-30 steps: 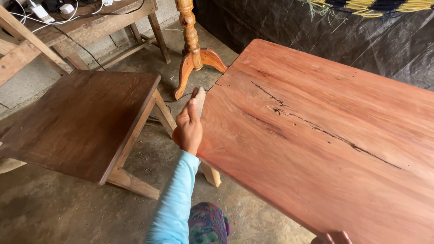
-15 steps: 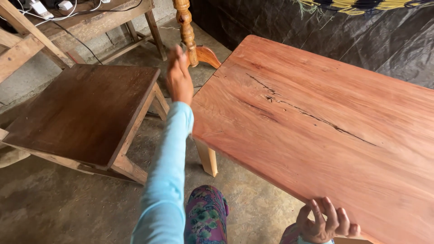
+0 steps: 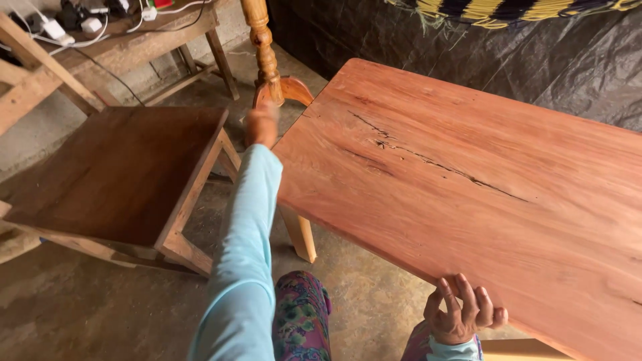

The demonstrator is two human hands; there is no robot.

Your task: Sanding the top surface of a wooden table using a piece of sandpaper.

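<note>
Right hand [image 3: 461,314] is curled tight on the near edge of the reddish counter [image 3: 468,174] at about 5 o'clock, left hand [image 3: 262,124] blurry beside its 9 o'clock edge, can't tell its grip.

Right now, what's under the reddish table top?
Under the reddish table top one pale wooden leg shows, above bare concrete floor. The right hand grips the near edge; its fingers curl on top. The other legs and the frame are hidden by the top.
</note>
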